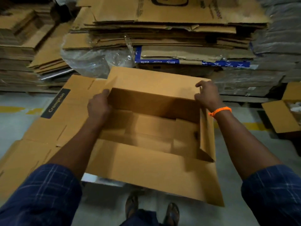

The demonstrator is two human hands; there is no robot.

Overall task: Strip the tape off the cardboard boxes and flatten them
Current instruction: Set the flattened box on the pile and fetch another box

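Your left hand (99,106) grips the open cardboard box (146,168) at its far-left corner, curled round the rim. Your right hand (206,95), wearing an orange wristband (219,111), pinches the rim at the far-right corner. The box sits in front of you between your arms, its top flaps open and its bottom flaps folded shut. Just left of the box, a flattened Crompton carton (65,115) lies on the floor. Beyond the box rises a stack of flattened cardboard (162,35), with crumpled clear plastic (97,62) at its foot. Well right of the box stands a smaller open carton (280,116).
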